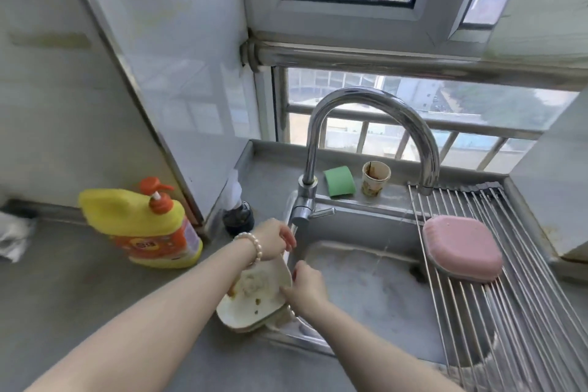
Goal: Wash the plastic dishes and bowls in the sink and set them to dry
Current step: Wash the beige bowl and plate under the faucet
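Note:
A stack of dirty plastic dishes (254,296), white on top with yellow food smears, is tilted over the left rim of the steel sink (366,289). My left hand (275,237) grips the stack's far edge, fingers curled over it. My right hand (305,283) holds the near right edge. A pink plastic dish (461,251) lies upside down on the wire drying rack (496,296) over the right side of the sink. A thin stream of water runs from the faucet (366,124) into the basin.
A yellow dish-soap pump bottle (143,226) stands on the counter at left. A green sponge (339,181) and a stained paper cup (375,178) sit on the ledge behind the sink. A dark drain stopper (238,216) rests near the faucet base.

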Motion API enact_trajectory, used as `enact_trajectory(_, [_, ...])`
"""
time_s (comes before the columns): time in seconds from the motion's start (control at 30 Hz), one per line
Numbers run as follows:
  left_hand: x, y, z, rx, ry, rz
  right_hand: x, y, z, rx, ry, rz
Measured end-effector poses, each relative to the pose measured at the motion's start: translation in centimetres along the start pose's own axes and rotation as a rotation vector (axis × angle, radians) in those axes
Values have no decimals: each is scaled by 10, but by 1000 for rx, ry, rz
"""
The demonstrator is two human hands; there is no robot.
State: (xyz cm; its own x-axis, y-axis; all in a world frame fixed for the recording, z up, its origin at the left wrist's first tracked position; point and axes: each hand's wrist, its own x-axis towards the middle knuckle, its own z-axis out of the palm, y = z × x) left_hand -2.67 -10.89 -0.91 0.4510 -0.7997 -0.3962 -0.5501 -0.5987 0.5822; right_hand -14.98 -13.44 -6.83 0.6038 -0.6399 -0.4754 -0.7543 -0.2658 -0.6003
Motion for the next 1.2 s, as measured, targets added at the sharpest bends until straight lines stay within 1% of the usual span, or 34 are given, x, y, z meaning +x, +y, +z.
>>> enact_trajectory(0.03, [-3, -5, -2, 4, 9, 1, 0, -2, 1, 8, 22, 0])
enact_trajectory(0.13, [-10, -19, -7, 20, 45, 19, 2, -10, -4, 25, 7, -22])
enact_trajectory(0.23, [-5, -31, -9, 139, 104, 83, 3, -8, -23, 35, -12, -49])
enact_trajectory(0.3, [-1, -34, -10, 181, 104, 113, 3, -2, -45, 81, 1, -63])
enact_trajectory(0.4, [-1, -26, -6, 29, 48, 114, 2, 15, -84, 175, 33, -70])
enact_trajectory(0.5, [3, -13, 3, -186, -1, 71, -5, 30, -113, 284, 61, -78])
enact_trajectory(0.57, [5, -6, 11, -370, -72, 9, -7, 38, -124, 347, 152, -76])
enact_trajectory(0.6, [4, -1, 16, -442, -96, -18, -9, 41, -128, 318, 232, -67])
enact_trajectory(0.63, [4, 3, 22, -489, -100, -39, -12, 43, -127, 211, 330, -50])
enact_trajectory(0.67, [6, 5, 29, -511, -92, -56, -13, 48, -123, 39, 453, -47])
enact_trajectory(0.7, [9, 7, 36, -528, -71, -62, -19, 50, -115, -133, 612, -109])
enact_trajectory(0.73, [11, 11, 43, -543, -39, -71, -27, 51, -106, -266, 748, -236])
enact_trajectory(0.77, [12, 16, 48, -566, -10, -78, -39, 49, -97, -337, 774, -376])
enact_trajectory(0.8, [11, 22, 51, -607, 14, -90, -50, 47, -85, -409, 714, -507])
enact_trajectory(0.83, [9, 28, 54, -668, 21, -97, -63, 47, -78, -432, 522, -587])
enact_trajectory(0.87, [7, 33, 57, -705, 32, -86, -74, 48, -75, -425, 294, -584])
enact_trajectory(0.9, [6, 36, 58, -697, 53, -63, -85, 51, -79, -416, 61, -531])
enact_trajectory(0.93, [2, 40, 58, -673, 75, -34, -89, 58, -85, -444, -12, -507])
enact_trajectory(0.97, [-2, 44, 59, -663, 96, -18, -87, 63, -93, -528, 9, -488])
enact_trajectory(1.0, [-4, 46, 61, -688, 101, -14, -84, 64, -102, -611, 24, -430])
enact_trajectory(1.07, [-4, 54, 69, -772, 71, -23, -70, 57, -116, -674, 45, -297])
enact_trajectory(1.13, [-7, 65, 77, -856, 37, -6, -60, 41, -115, -590, 18, -245])
enact_trajectory(1.2, [-7, 71, 76, -952, 59, -2, -63, 24, -108, -497, -91, -320])
